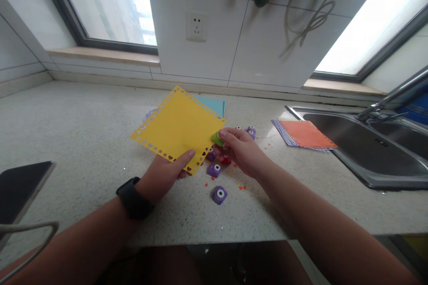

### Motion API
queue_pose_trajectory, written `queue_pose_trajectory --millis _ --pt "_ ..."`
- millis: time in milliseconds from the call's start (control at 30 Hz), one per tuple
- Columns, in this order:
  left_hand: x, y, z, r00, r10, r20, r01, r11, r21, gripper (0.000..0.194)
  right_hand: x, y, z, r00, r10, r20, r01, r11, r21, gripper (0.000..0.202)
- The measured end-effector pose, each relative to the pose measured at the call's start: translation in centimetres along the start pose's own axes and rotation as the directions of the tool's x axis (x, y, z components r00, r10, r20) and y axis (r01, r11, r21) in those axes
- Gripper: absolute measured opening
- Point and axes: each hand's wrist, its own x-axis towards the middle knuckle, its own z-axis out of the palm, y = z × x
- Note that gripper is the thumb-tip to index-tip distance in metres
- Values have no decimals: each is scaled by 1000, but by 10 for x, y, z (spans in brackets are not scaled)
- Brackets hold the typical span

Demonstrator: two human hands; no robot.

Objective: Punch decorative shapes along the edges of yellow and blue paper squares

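My left hand grips a yellow sheet of paper by its near corner, thumb on top. Small shapes such as hearts and flowers are cut out along the sheet's edges. At the sheet's right edge, my right hand is closed on a green craft punch, which touches the paper. Below and behind that hand lie red punches, partly hidden. Two purple punches, one in front and one just behind it, sit on the counter.
A blue sheet lies behind the yellow one. Orange and purple punched sheets rest by the steel sink. Paper bits are scattered on the counter. A dark flat object is at left.
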Motion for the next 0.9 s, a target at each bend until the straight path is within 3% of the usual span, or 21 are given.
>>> queue_pose_trajectory --millis 100,200,267,400,467,633,900 --pt "3 1 0 999 18 -46 -16 999 37 26 0 -5 -5 991 -87 -103 70 985 -155 39" --pt "6 4 1 991 68 -117 -63 997 50 17 -1 -12 -13 968 -204 -143 132 908 -399 35" --pt "7 6 1 986 82 -146 -76 996 45 14 -2 -15 -20 956 -272 -107 157 787 -596 32" --pt "9 7 0 986 89 -144 -90 996 -4 16 1 -18 -33 927 -375 13 180 415 -892 28" --pt "11 4 -2 992 59 -115 -66 996 -55 18 3 -17 -36 935 -354 35 163 338 -927 28" --pt "16 -5 -7 999 -32 3 32 980 -197 25 5 -14 -37 958 -273 82 156 264 -952 30" --pt "18 -10 -10 994 16 108 8 975 -224 36 4 -13 -37 951 -258 168 215 166 -962 23"
